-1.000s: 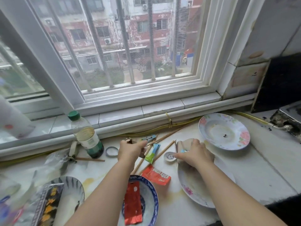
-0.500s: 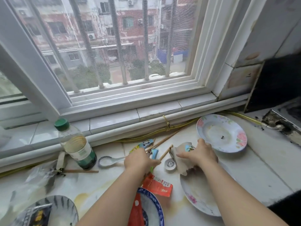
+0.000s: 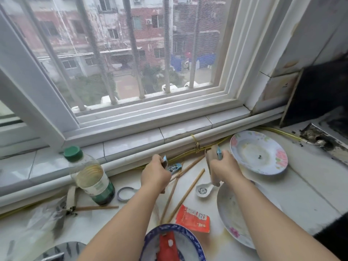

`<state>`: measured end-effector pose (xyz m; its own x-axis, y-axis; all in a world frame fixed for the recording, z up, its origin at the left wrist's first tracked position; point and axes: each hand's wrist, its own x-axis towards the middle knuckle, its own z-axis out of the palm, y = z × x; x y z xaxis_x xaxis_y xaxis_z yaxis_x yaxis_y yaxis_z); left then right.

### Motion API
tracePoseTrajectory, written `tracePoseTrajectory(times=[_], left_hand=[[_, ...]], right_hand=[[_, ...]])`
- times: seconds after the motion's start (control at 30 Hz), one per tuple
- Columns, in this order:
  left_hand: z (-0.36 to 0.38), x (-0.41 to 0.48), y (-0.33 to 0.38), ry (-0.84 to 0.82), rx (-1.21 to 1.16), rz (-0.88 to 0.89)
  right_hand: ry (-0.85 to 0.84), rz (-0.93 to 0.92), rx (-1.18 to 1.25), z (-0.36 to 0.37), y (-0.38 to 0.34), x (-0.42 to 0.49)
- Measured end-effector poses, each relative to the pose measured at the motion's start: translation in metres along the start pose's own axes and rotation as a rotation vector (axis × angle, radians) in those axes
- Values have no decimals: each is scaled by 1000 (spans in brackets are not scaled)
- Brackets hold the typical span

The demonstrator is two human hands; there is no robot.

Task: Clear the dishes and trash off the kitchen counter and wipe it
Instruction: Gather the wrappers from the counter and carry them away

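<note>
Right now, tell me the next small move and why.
Probably pinch up the blue packet with the left hand: it lies just beside that hand, which already grips small wrappers, as the right hand grips a beige wrapper.

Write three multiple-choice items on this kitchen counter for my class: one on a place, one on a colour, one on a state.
1. Where does the small white ceramic spoon lie?
A. in the far floral plate
B. on the pale counter beside the near floral plate
C. on the window sill

2. What colour is the clear plastic bottle's cap?
A. red
B. white
C. green

3. What is the right hand doing?
A. gripping a crumpled beige wrapper
B. lying flat on the counter
C. holding a chopstick

Answers:
1 B: the spoon rests on bare counter by that plate's left rim.
2 C: the screw cap is green.
3 A: its fingers curl round the wrapper; the left hand grips a small blue sachet.
</note>
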<state>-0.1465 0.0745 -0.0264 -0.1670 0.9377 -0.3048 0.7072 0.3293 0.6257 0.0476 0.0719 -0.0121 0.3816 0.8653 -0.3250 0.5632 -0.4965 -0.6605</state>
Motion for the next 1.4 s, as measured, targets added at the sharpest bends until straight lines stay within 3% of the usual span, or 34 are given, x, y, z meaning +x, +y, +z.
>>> tracePoseTrajectory(times=[0.37,0.57,0.73,0.97,1.4], left_hand=[[22,26,-21,-5,421,199],[31,29,-23,24,519,244],[22,29,-19,55,421,183],[-5,2,-16,72,164,127],[-27,-84,-41,268,-463,-181]], right_hand=[[-239,-29,236,19,-18,-35],[-549,28,15,10,-9,-45],[-682,3,-282,7,-2,-51],[-837,-307,-670,31,-9,-66],[-586,-478,-838,42,26,-67]])
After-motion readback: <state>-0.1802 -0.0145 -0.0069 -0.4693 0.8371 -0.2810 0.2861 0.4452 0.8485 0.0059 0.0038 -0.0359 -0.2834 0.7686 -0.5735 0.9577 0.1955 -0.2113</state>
